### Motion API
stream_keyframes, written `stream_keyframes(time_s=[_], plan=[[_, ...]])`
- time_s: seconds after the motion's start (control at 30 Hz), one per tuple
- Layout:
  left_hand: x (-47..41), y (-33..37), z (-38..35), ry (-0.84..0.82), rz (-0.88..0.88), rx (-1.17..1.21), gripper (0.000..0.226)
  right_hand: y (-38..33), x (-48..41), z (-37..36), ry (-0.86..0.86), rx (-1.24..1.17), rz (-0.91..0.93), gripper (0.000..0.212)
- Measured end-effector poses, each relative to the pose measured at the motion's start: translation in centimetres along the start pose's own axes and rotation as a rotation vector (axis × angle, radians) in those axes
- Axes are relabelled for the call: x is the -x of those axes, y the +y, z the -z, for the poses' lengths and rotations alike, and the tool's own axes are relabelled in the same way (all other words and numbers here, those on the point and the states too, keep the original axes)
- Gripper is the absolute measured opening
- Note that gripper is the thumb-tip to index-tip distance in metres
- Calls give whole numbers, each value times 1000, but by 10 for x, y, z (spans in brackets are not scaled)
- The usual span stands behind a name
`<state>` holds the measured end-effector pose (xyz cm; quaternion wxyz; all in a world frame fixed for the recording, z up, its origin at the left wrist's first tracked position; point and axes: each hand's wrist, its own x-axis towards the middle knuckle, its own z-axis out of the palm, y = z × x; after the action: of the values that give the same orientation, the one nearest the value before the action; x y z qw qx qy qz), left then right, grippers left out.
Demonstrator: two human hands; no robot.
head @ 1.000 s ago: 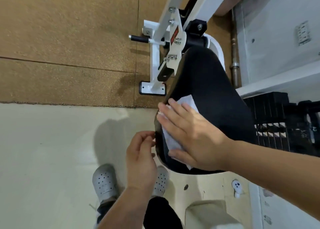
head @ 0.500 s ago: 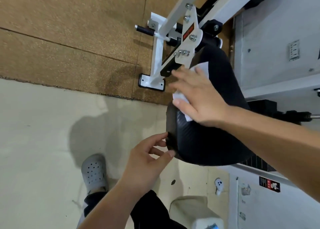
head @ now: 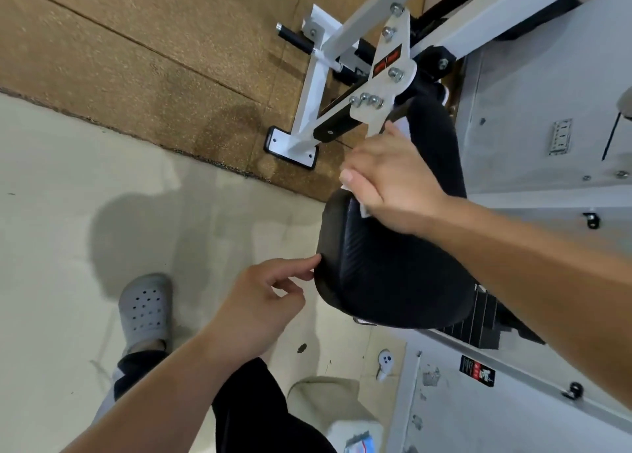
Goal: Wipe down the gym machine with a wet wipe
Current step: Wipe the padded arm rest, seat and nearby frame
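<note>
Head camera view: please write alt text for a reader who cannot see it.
A right hand presses a white wipe on the black padded seat of a white gym machine. The left hand touches the seat's edge.

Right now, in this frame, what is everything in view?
seat pad: one, black, centre
wet wipe: one, white, on the seat pad under the right hand
machine frame: one, white, top centre
bolted plate: one, white, above the seat pad
weight stack: one, black, right of the seat pad
floor mat: brown, upper left
clog: one, grey, lower left
right hand: presses the wet wipe
left hand: fingertip touches the seat pad's edge
</note>
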<state>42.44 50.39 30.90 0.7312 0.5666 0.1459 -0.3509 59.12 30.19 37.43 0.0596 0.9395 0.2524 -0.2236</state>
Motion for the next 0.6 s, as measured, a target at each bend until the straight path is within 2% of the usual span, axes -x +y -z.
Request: stream_keyframes(time_s=[0.13, 0.23, 0.3, 0.4, 0.47, 0.53, 0.6], plan=[[2, -9, 0, -2, -12, -2, 50, -57, 61, -10, -99, 149, 394, 50], [7, -11, -3, -38, -25, -17, 60, -46, 54, -5, -224, 184, 633, 56], [10, -11, -2, -40, -15, 4, 66, -18, 27, 1, -210, 171, 572, 57], [9, -13, -3, -22, 4, 13, 61, 17, -10, 19, -115, 141, 187, 71], [6, -13, -3, 13, 12, 26, 52, 9, -2, 11, -51, 102, 72, 72], [1, -13, -1, 75, 15, 35, 45, -19, 32, -4, -23, 73, 87, 62], [-4, -9, 1, 130, 16, 44, 42, -42, 70, -16, -82, 65, 278, 62]])
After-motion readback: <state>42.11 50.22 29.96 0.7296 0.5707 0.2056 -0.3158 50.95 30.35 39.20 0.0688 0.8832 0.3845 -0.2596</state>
